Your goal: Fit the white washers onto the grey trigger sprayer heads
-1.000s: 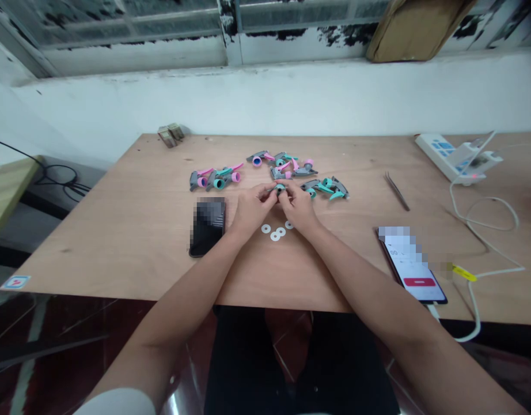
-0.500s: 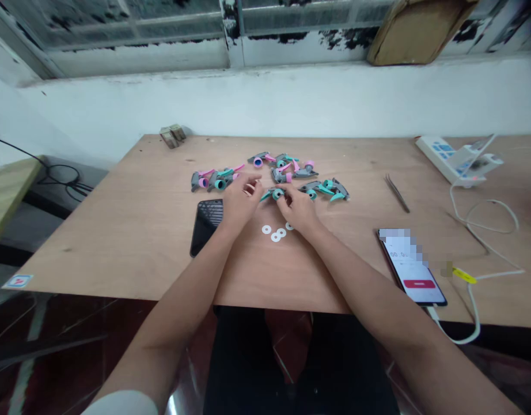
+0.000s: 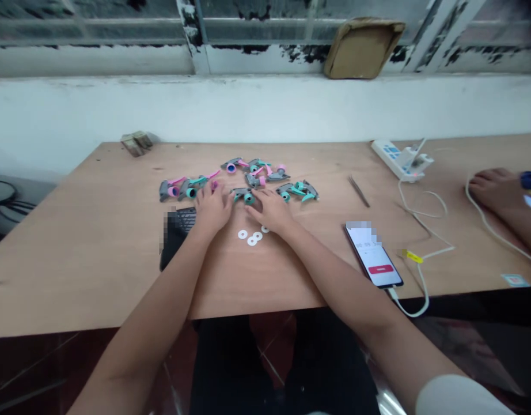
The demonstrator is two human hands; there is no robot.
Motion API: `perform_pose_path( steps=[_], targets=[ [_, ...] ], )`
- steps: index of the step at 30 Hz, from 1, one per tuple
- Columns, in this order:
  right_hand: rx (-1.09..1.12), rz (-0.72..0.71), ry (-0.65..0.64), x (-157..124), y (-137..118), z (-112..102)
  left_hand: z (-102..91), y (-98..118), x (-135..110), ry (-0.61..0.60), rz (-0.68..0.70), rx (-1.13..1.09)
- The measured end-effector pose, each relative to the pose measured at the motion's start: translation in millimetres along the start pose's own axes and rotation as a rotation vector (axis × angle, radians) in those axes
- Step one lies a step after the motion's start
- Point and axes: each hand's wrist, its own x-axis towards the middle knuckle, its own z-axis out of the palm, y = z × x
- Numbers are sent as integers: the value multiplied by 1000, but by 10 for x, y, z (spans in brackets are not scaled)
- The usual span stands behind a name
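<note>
My left hand lies on the wooden table with its fingers stretched out, holding nothing. Its fingertips are close to a left group of grey, pink and teal plastic parts. My right hand pinches one grey and teal part at its fingertips, low over the table. More such parts lie just behind it and to its right. Several white washers sit between my wrists.
A black phone lies partly under my left forearm. A lit phone on a white cable lies at the right, near tweezers and a power strip. Another person's hand rests at the far right.
My hands came apart. The left hand let go of the part and opened toward the left group, while the right hand kept the part. The view shifted rightward, revealing another person's hand.
</note>
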Motion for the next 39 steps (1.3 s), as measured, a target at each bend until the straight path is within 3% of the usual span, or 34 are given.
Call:
perform_pose_path(
  steps=[6, 10, 19, 24, 27, 30, 35, 39],
  targets=[
    [-81, 110, -262, -13, 19, -440, -98, 11, 64, 70, -88, 100],
    [-24, 108, -473, 42, 46, -562, -102, -17, 124, 71, -112, 121],
    [108, 122, -552, 86, 160, -638, -123, -10, 177, 41, -192, 104],
    [107, 64, -575, 62, 252, -552, -94, -15, 94, 38, -79, -28],
    [252, 74, -531, 42, 296, -484, -79, -27, 44, 29, -65, -72],
    [369, 3, -576, 6, 293, -463, -64, -33, 6, 40, -43, -119],
    [282, 56, -603, -52, 224, -509, -52, -45, 0, 133, -42, -225],
    [143, 62, -669, -46, 181, -515, -100, -28, 20, 317, 17, -384]
  ],
)
